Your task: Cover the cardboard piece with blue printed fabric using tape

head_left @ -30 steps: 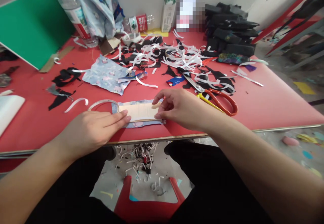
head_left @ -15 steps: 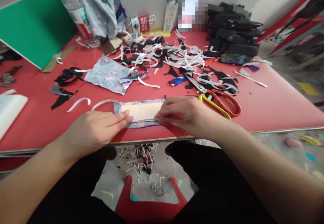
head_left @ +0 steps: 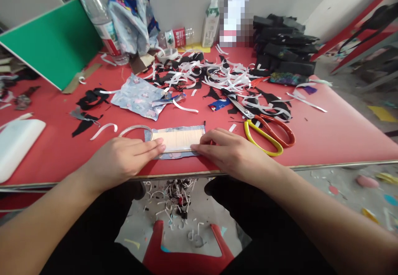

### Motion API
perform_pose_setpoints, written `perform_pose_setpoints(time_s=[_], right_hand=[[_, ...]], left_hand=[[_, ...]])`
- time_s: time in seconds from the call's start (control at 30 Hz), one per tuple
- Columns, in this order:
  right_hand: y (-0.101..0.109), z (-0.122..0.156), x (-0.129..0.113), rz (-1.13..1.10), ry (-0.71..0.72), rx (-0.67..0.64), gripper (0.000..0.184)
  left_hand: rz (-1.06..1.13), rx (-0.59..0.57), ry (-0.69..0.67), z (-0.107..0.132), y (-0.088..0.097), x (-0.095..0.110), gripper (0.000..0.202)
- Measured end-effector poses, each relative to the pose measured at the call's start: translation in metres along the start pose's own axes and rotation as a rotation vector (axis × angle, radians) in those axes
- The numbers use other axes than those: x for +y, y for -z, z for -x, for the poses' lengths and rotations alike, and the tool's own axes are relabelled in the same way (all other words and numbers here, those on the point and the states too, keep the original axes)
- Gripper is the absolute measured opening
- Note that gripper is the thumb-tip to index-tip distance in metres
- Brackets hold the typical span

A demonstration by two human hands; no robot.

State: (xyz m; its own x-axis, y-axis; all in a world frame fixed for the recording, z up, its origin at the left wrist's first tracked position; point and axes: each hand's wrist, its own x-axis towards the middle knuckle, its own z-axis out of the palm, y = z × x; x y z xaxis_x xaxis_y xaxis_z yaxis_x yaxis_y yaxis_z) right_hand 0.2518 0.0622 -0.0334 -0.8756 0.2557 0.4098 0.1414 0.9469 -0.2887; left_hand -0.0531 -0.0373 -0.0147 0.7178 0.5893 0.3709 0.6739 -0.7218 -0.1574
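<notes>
A flat cream-coloured strip (head_left: 177, 138) lies on a slightly larger piece of blue printed fabric (head_left: 178, 156) near the table's front edge. A thin pale line runs along its near edge. My left hand (head_left: 127, 157) holds the strip's left end, fingers stretched and pressed together, thumb at the near edge. At the right end, my right hand (head_left: 230, 150) has its fingers bent and its thumb tip on that same edge; the grip is partly hidden. A pale ring-shaped tape roll (head_left: 135, 128) overlaps the fabric's left end behind my left hand.
Scissors (head_left: 264, 136) with one yellow and one red handle lie right of my right hand. Another blue fabric piece (head_left: 138, 97) and white paper strips (head_left: 228, 76) with black scraps lie behind. Black pouches (head_left: 286, 43) are stacked back right. A green board (head_left: 51, 43) leans at left.
My right hand's fingers have shifted slightly at the strip's edge, and more of its right end shows. A small white scrap is now visible behind that hand. The view has tilted slightly upward.
</notes>
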Motion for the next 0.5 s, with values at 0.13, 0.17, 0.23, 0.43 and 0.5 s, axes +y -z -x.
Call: perform_pose_setpoints(time_s=[0.13,0.17,0.23,0.43,0.5], right_hand=[[-0.001,-0.0007,-0.0006,-0.012,0.002,0.023,0.03],[-0.0016,-0.0009,-0.0007,-0.022,-0.004,0.034,0.029],[-0.0027,-0.0009,-0.0007,-0.035,-0.016,0.05,0.029],[-0.0015,0.0003,-0.0009,-0.026,-0.001,0.044,0.029],[-0.001,0.0007,-0.0009,-0.026,0.019,0.046,0.029]], left_hand=[[-0.013,-0.007,0.003,0.0014,-0.0005,-0.0002,0.025],[-0.015,-0.001,0.002,0.0014,-0.0006,-0.0001,0.025],[-0.016,0.007,-0.004,0.0009,-0.0005,0.0001,0.024],[0.015,-0.004,-0.003,-0.0006,-0.0007,0.0008,0.023],[0.031,0.011,0.0,0.0008,-0.0018,0.0004,0.024]])
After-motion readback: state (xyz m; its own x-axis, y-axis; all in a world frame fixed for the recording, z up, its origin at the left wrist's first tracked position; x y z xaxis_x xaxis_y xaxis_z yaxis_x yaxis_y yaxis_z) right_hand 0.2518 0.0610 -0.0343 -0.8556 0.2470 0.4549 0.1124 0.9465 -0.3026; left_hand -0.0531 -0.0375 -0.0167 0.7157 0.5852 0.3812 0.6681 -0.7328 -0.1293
